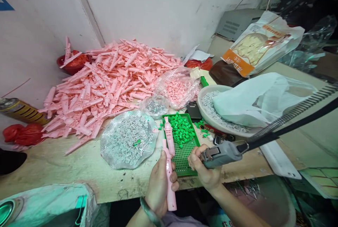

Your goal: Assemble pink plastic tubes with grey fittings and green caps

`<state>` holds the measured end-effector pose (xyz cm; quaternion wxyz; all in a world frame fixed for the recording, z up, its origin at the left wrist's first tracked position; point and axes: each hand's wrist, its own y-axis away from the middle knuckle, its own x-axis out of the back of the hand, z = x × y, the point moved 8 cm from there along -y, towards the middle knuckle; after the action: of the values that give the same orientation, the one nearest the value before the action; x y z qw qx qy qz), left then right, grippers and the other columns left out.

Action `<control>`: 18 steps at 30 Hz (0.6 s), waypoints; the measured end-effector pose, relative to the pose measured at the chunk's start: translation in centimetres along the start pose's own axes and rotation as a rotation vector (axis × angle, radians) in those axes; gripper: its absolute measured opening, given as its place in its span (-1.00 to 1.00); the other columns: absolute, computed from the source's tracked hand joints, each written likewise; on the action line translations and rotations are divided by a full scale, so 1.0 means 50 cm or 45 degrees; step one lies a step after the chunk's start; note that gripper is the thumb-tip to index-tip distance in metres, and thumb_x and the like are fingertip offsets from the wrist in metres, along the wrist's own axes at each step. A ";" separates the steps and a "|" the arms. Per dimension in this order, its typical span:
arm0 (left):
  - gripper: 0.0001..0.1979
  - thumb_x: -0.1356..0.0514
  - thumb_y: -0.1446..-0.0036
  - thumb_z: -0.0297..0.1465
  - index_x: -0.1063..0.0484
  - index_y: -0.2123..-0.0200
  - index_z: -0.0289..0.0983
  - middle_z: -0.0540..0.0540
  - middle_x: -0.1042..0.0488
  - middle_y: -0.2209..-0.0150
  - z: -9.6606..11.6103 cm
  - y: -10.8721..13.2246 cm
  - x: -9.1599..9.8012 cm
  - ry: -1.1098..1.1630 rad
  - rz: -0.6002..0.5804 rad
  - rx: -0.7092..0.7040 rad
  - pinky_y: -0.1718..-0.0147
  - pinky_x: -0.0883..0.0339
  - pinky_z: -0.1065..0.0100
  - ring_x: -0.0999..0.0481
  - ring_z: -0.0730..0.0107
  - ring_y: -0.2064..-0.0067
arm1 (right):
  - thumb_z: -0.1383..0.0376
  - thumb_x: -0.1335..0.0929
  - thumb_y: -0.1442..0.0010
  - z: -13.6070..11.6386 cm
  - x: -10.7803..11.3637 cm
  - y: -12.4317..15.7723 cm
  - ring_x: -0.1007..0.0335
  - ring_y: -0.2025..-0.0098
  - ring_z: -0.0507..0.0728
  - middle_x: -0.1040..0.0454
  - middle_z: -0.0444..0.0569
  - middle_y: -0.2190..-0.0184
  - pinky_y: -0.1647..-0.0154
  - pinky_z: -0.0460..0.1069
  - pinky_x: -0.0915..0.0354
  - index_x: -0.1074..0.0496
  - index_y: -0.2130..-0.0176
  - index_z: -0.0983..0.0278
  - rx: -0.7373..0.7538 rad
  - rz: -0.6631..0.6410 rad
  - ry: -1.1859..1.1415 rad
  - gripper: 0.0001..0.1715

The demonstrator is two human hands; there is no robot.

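Observation:
My left hand [160, 181] is closed around a long pink plastic casing [171, 188], held upright with its narrow tip pointing away from me. In my right hand [204, 167] is a grey electric screwdriver [223, 154], hung from a coil spring and black cable. My fingers wrap its front end and hide the tip. Just beyond my left hand, an open pink half-shell [169, 135] lies along the left side of a green perforated tray [182, 161]. Small green plastic parts [182, 130] fill the tray's far end.
A large heap of pink shells [113, 82] covers the back left. Nearer are a plastic-lined dish [116, 161] of grey parts and metal pins, a bag of screws [157, 106] and a bag of small pink pieces [175, 89]. A white basin [204, 102] stands right.

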<state>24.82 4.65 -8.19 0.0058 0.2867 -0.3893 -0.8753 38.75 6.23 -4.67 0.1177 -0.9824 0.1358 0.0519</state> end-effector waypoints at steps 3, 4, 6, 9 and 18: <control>-0.49 -0.19 -0.08 0.05 -0.33 0.26 -0.32 0.07 -0.26 0.48 0.002 0.000 -0.001 -0.002 -0.013 -0.009 0.74 0.00 0.62 -0.10 0.70 0.63 | 0.14 -0.39 -0.19 -0.007 0.004 -0.001 -0.15 0.64 -0.01 -0.21 -0.25 0.62 0.62 -0.04 -0.20 -0.20 0.43 0.19 0.031 0.055 0.004 -0.68; -0.48 -0.20 -0.06 0.05 -0.32 0.26 -0.32 0.07 -0.26 0.48 0.001 0.000 -0.002 0.009 -0.019 -0.010 0.74 0.00 0.61 -0.11 0.70 0.63 | 0.13 -0.40 -0.18 -0.010 0.004 -0.003 -0.15 0.64 -0.01 -0.21 -0.25 0.62 0.63 -0.05 -0.19 -0.21 0.43 0.19 0.033 0.062 0.005 -0.68; -0.46 -0.21 -0.03 0.08 -0.32 0.28 -0.32 0.06 -0.26 0.48 -0.002 0.001 -0.003 0.044 -0.027 -0.003 0.73 -0.02 0.59 -0.13 0.68 0.63 | 0.15 -0.41 -0.18 -0.027 0.002 -0.009 -0.15 0.65 -0.01 -0.21 -0.26 0.63 0.64 -0.06 -0.19 -0.22 0.42 0.19 0.047 0.065 -0.026 -0.69; -0.44 -0.21 0.01 0.12 -0.31 0.35 -0.32 0.05 -0.26 0.50 -0.010 0.003 -0.004 0.076 -0.019 0.002 0.72 -0.02 0.57 -0.15 0.66 0.62 | 0.21 -0.39 -0.22 -0.083 -0.010 -0.020 -0.12 0.67 -0.02 -0.18 -0.29 0.66 0.65 -0.10 -0.17 -0.22 0.43 0.19 0.107 0.038 -0.168 -0.71; -0.43 -0.12 0.01 0.19 -0.28 0.51 -0.24 0.11 -0.14 0.67 -0.026 0.008 -0.019 0.013 -0.049 -0.034 0.66 0.04 0.45 -0.08 0.54 0.64 | 0.12 -0.36 -0.26 -0.235 -0.110 0.006 -0.13 0.65 0.01 -0.17 -0.25 0.66 0.63 -0.09 -0.19 -0.25 0.38 0.14 0.204 -0.249 -0.349 -0.74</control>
<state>26.16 3.70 -8.12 -0.0054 0.2985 -0.3719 -0.8790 34.24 4.47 7.36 0.2176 -0.9620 0.0260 0.1627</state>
